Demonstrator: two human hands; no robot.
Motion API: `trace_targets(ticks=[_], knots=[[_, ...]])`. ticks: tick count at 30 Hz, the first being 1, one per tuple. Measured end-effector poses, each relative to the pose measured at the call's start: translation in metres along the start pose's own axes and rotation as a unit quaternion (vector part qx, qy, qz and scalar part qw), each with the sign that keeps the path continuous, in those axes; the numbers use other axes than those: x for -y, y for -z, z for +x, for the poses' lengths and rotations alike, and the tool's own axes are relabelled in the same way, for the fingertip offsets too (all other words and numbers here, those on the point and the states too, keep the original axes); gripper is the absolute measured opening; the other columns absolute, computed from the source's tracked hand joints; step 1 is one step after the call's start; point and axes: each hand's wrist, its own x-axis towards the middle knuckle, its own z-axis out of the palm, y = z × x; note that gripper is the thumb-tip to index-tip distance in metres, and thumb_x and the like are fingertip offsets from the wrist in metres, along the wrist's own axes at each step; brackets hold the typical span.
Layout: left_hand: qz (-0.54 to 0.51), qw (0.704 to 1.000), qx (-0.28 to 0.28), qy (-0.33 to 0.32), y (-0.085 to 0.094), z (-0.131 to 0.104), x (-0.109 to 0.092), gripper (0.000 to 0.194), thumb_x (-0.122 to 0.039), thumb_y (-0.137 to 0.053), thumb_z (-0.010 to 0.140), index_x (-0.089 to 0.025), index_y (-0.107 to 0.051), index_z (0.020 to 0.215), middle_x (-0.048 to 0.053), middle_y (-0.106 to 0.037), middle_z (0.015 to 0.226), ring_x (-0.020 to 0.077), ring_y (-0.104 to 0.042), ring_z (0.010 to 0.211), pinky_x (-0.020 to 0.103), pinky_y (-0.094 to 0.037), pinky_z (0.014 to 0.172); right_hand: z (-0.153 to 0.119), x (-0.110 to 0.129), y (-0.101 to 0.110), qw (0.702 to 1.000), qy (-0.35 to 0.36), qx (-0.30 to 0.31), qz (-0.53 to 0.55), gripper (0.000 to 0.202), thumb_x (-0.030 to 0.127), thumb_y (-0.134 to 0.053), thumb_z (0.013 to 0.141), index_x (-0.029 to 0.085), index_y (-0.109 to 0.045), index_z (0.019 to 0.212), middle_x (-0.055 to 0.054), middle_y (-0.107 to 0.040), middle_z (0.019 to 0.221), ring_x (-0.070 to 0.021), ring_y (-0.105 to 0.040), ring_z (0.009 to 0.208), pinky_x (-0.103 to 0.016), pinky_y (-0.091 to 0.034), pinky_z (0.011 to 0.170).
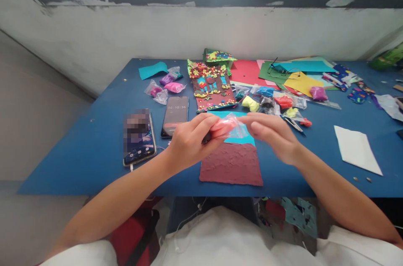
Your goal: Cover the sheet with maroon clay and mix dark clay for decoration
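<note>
My left hand [192,136] is closed around a small clear plastic bag of coral-pink modelling clay [224,125]. A bit of something dark shows beside its thumb; what it is I cannot make out. On the other side, my right hand [275,136] has its fingers stretched out, their tips at the bag's loose end; whether they touch it I cannot tell. Beneath both hands lies a bright blue sheet [242,136], its lower part covered with a rough maroon clay layer [231,164].
Two phones [175,116] lie to the left, one with a cable. Behind stands a decorated clay picture [211,83]. Bagged clays [267,104], scissors [293,124] and coloured paper [245,72] spread across the back right. A white piece [358,148] lies at right.
</note>
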Motion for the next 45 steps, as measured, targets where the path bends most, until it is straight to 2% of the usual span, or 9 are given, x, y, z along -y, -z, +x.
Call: trace_targets(ticks=[3,8,15,19,22,25,29,33,45], knots=[[-0.018,0.999,0.017,-0.031,0.002,0.001,0.003,0.015,-0.026,-0.057,0.094,-0.014,-0.055,0.103,0.009,-0.072,0.091,0.0148,-0.07,0.08,0.022,-0.056,0.069,0.003,-0.001,0.006,0.997,-0.058,0.01,0.053,0.034,0.036,-0.045,0.098,0.017,-0.073,0.093,0.001,-0.051,0.06,-0.0093,-0.041,0.05,-0.022,-0.033,0.044],[0.021,0.997,0.027,-0.066,0.0,-0.003,0.006,0.017,-0.024,-0.054,0.094,-0.011,-0.054,0.106,0.014,-0.073,0.094,0.0179,-0.071,0.076,0.025,-0.056,0.064,0.003,-0.001,0.002,0.997,-0.023,0.009,-0.07,0.018,0.033,-0.066,0.087,0.017,-0.073,0.09,0.005,-0.047,0.054,-0.0067,-0.034,0.047,-0.021,-0.028,0.042],[0.007,0.997,0.037,-0.074,-0.004,-0.005,0.002,0.013,-0.023,-0.052,0.095,-0.014,-0.053,0.105,0.01,-0.073,0.089,0.0158,-0.071,0.075,0.022,-0.054,0.063,-0.008,0.001,-0.014,0.962,0.133,-0.021,-0.239,0.015,0.012,-0.046,0.094,0.017,-0.06,0.09,-0.001,-0.058,0.068,-0.0106,-0.048,0.058,-0.021,-0.039,0.053],[0.03,0.996,0.038,-0.076,-0.004,-0.004,0.001,0.013,-0.024,-0.055,0.094,-0.015,-0.053,0.103,0.009,-0.073,0.088,0.0144,-0.07,0.071,0.021,-0.053,0.061,-0.002,-0.011,0.005,0.936,0.116,-0.013,-0.331,0.016,0.012,-0.042,0.094,0.02,-0.054,0.085,-0.002,-0.054,0.073,-0.0123,-0.046,0.058,-0.024,-0.034,0.05],[0.039,0.997,0.014,-0.06,-0.001,-0.003,0.003,0.009,-0.022,-0.057,0.092,-0.016,-0.053,0.098,0.007,-0.072,0.083,0.0139,-0.069,0.07,0.02,-0.052,0.06,0.007,-0.024,0.029,0.958,0.044,-0.134,-0.251,0.019,0.023,-0.046,0.095,0.023,-0.047,0.076,0.0,-0.05,0.068,-0.0126,-0.044,0.056,-0.026,-0.033,0.049],[0.057,0.997,-0.003,-0.058,0.0,-0.001,0.004,0.012,-0.024,-0.059,0.091,-0.017,-0.052,0.098,0.005,-0.071,0.082,0.0132,-0.068,0.07,0.02,-0.051,0.059,0.012,-0.025,0.04,0.974,-0.041,-0.222,0.027,0.042,0.046,-0.047,0.096,0.024,-0.036,0.062,0.005,-0.033,0.053,-0.01,-0.032,0.043,-0.026,-0.025,0.041],[0.079,0.995,0.005,-0.068,-0.002,-0.002,0.003,0.014,-0.026,-0.058,0.092,-0.017,-0.052,0.1,0.005,-0.072,0.084,0.0129,-0.069,0.071,0.019,-0.051,0.059,0.013,-0.014,0.025,0.944,-0.155,-0.131,0.259,0.049,0.055,-0.059,0.089,0.022,-0.039,0.058,0.008,-0.028,0.051,-0.006,-0.034,0.038,-0.023,-0.021,0.035],[0.072,0.995,0.003,-0.065,-0.004,-0.003,0.004,0.015,-0.026,-0.06,0.091,-0.017,-0.052,0.1,0.005,-0.072,0.084,0.013,-0.069,0.071,0.019,-0.051,0.061,0.01,-0.01,0.005,0.919,-0.2,-0.021,0.34,0.031,0.048,-0.069,0.084,0.021,-0.055,0.087,0.009,-0.041,0.059,-0.0051,-0.042,0.041,-0.019,-0.023,0.036],[0.087,0.993,0.035,-0.072,-0.006,-0.005,0.002,0.013,-0.024,-0.057,0.092,-0.015,-0.053,0.101,0.008,-0.073,0.086,0.0153,-0.068,0.063,0.023,-0.049,0.056,0.004,-0.005,-0.003,0.999,-0.018,-0.022,-0.014,0.011,0.015,-0.058,0.087,0.016,-0.068,0.085,0.002,-0.058,0.067,-0.0062,-0.045,0.053,-0.02,-0.035,0.047]])
